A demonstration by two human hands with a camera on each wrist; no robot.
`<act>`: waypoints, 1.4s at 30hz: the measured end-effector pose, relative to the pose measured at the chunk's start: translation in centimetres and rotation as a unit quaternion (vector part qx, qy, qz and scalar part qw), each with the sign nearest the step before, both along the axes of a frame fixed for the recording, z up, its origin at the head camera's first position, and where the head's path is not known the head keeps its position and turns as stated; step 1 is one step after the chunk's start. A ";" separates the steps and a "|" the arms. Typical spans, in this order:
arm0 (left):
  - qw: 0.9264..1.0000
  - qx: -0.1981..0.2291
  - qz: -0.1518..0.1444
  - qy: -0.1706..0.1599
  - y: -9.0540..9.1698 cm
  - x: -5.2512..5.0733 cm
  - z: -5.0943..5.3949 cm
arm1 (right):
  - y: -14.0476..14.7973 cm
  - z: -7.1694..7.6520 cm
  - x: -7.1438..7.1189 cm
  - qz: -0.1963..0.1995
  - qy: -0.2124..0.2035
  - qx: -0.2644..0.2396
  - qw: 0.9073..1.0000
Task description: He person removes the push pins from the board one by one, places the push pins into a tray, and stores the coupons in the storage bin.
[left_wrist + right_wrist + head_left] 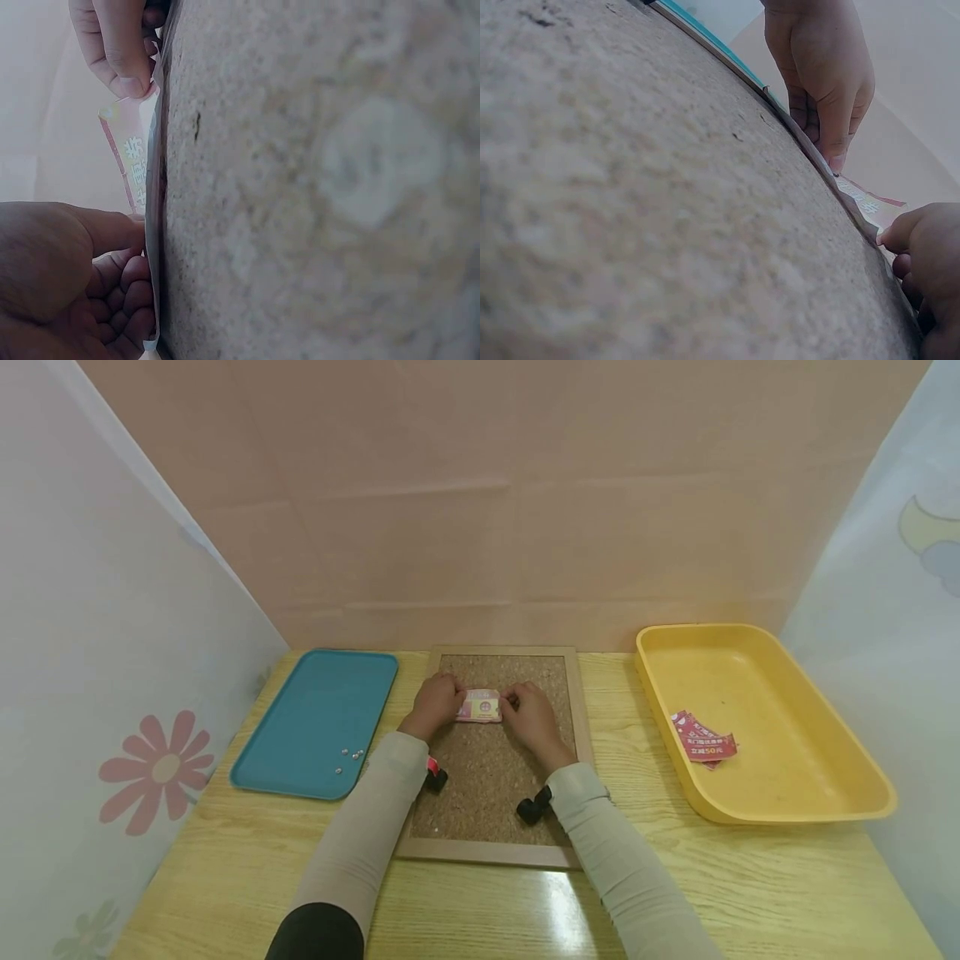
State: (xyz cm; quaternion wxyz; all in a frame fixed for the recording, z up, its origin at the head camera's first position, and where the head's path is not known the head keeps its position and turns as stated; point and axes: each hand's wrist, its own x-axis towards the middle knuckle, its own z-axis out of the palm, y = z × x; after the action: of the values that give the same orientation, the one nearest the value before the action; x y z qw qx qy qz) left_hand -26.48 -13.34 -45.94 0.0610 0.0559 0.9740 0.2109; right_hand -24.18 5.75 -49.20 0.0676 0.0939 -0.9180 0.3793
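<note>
A small pink and yellow printed coupon lies on the cork board, in its upper half. My left hand pinches the coupon's left end between thumb and fingers. At its right end, my right hand pinches the edge. Seen low from the left wrist, the coupon stands partly lifted off a layer of paper close against the cork. In the right wrist view the thumb of the right hand meets the paper's edge, and the left hand holds the farther end.
To the left lies a blue tray with several small shiny bits, too small to identify. A yellow bin on the right holds several red printed coupons. The board's wooden frame rests on the wood-grain table.
</note>
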 end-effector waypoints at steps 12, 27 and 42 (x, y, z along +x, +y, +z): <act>1.000 0.005 0.010 -0.011 -0.2 0.0 0.0 | -0.3 0.0 0.0 0.002 0.007 -0.006 1.000; 0.997 0.075 0.016 -0.019 -1.1 0.2 0.2 | -0.7 -0.2 0.1 0.003 -0.002 -0.012 1.000; 0.988 0.153 -0.030 0.017 -2.5 0.0 3.8 | 1.9 2.3 0.1 -0.002 -0.067 -0.085 0.994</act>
State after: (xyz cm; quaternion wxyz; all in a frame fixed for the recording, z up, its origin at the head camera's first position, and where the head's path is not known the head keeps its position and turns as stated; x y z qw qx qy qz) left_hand -26.46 -15.85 -42.13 0.0411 0.0972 0.9292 0.3541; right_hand -24.05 7.67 -46.86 0.0147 0.0604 -0.8853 0.4608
